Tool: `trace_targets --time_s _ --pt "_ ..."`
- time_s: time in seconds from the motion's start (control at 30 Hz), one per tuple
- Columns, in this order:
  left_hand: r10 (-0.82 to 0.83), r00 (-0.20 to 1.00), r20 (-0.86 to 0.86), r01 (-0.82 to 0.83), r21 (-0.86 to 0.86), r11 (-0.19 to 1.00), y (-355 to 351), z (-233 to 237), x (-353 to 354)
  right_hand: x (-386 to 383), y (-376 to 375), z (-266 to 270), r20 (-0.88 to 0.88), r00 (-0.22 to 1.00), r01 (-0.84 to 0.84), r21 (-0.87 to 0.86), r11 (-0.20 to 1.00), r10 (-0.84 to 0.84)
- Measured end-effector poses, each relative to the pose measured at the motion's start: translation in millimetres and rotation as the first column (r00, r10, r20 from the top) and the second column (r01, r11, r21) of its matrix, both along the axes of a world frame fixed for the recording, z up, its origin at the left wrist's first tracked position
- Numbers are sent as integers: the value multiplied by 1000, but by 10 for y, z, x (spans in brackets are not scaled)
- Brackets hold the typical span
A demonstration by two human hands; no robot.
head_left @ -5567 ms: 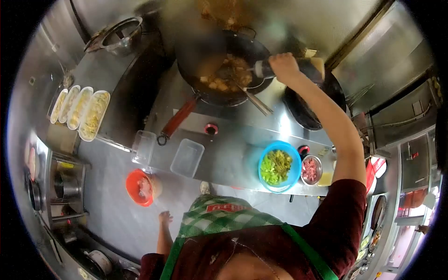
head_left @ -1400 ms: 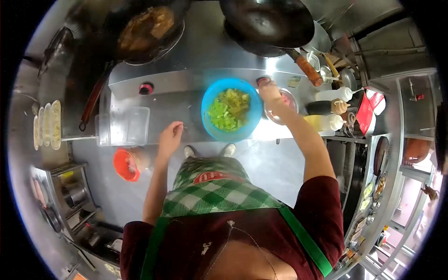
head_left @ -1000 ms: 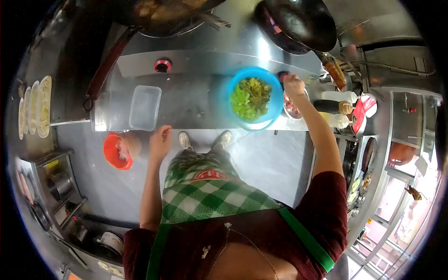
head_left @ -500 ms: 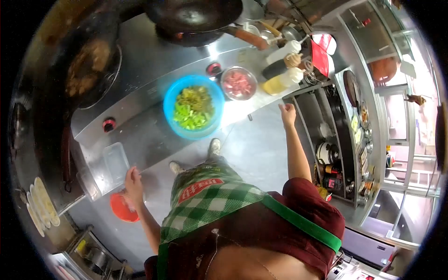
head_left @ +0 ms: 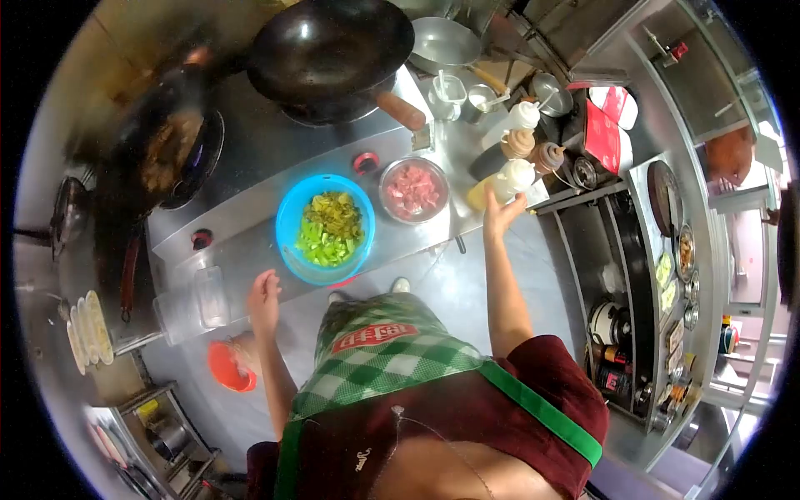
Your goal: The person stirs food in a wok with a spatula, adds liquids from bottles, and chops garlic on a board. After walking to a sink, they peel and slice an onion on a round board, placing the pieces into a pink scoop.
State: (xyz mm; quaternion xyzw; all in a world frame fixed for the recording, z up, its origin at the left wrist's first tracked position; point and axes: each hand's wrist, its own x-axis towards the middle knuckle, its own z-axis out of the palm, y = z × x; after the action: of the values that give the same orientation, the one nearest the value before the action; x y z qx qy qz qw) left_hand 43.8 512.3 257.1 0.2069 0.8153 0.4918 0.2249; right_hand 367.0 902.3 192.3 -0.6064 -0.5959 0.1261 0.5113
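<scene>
Right hand (head_left: pixel 500 215), fingers apart and empty, just beside white-capped yellow squeeze bottle (head_left: pixel 492 187) at steel counter's (head_left: pixel 250 242) right end; left hand (head_left: pixel 265 292) open, well apart.

I count two woks on the stove: the empty wok (head_left: pixel 329 46) and the full wok (head_left: pixel 198 165). Below them I see two red knobs (head_left: pixel 363 162). On the counter (head_left: pixel 250 250) I make out one blue bowl (head_left: pixel 283 229) of greens, one metal bowl (head_left: pixel 382 192) of meat, two clear tubs (head_left: pixel 211 296) and four squeeze bottles (head_left: pixel 502 182). One orange pail (head_left: pixel 227 367) is on the floor. Two hands show: left hand (head_left: pixel 265 292) and right hand (head_left: pixel 500 215).
</scene>
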Motion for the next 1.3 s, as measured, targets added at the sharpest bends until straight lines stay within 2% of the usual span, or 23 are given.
trace_targets --time_s 0.07,0.17,0.2,0.23,0.3,0.33,0.37,0.43,0.47,0.5,0.53,0.6,0.73,0.77,0.8,0.87,0.9,0.93,0.97,1.0,1.1,1.2,1.3 --pt "-21 999 -48 23 55 998 -47 -17 1 -131 81 22 -186 981 56 44 997 -47" --pt "-172 980 -97 159 -130 979 -135 19 -149 -216 139 77 -265 963 68 55 996 -51" --pt "-159 983 -94 148 -106 983 -73 47 -192 -145 309 -234 -238 969 88 59 994 -72" --pt "-153 985 -84 146 -83 986 -70 82 -189 -172 258 -186 -201 973 137 86 987 -118" --pt "-163 984 -71 162 -20 987 -38 93 -209 -130 221 -123 -117 990 73 -44 996 -77" --pt "-170 983 -70 172 18 985 -29 87 -247 -152 260 -268 -82 987 147 59 987 -142" --pt "-210 974 -78 215 49 975 -4 107 -254 -130 297 -405 -56 988 150 55 987 -147" --pt "-258 965 -38 260 55 964 63 148 -237 -136 100 -230 -12 987 158 58 986 -158" --pt "-259 966 5 258 36 965 117 149 -237 -117 26 -78 -35 994 103 -18 994 -104" --pt "-248 968 46 247 20 969 192 145 -239 -120 -24 -13 -31 995 92 34 995 -91" --pt "-329 944 9 330 -38 943 241 174 -254 -120 -42 59 -42 995 93 1 996 -93" --pt "-355 934 34 355 27 935 381 95 -229 -157 -15 176 -36 991 130 20 991 -129" --pt "-497 867 -13 497 -3 868 566 267 -156 -256 140 211 -290 937 187 -63 980 -197" --pt "-483 876 -15 483 -15 876 584 322 -103 -305 128 267 -367 911 206 6 979 -190" --pt "-447 894 -22 447 -31 894 584 386 -69 -300 154 242 -298 923 236 -67 969 -245" --pt "-395 916 -68 396 11 918 480 331 -67 -242 152 235 -414 907 30 -112 993 -74" --pt "-331 943 -35 332 82 940 387 280 -68 -202 330 -98 -435 900 -9 -111 994 -41" --pt "-295 947 -129 301 22 954 293 205 -107 -157 507 -433 -455 891 -47 -110 993 -9" --pt "-252 965 -76 256 50 966 199 220 -103 -114 305 -141 -544 839 -115 -147 982 17" --pt "-216 972 -91 219 23 975 105 200 -122 -80 313 -164 -539 830 -169 4 986 144" --pt "-110 989 -104 115 44 992 -76 229 -138 -152 -13 204 -241 970 -8 -73 997 -10" --pt "-45 991 -128 47 15 999 -131 232 -88 -192 2 236 -419 887 -196 43 980 196" --pt "-69 987 -147 72 16 997 -32 183 -57 -286 -7 297 -457 838 -276 115 954 297"
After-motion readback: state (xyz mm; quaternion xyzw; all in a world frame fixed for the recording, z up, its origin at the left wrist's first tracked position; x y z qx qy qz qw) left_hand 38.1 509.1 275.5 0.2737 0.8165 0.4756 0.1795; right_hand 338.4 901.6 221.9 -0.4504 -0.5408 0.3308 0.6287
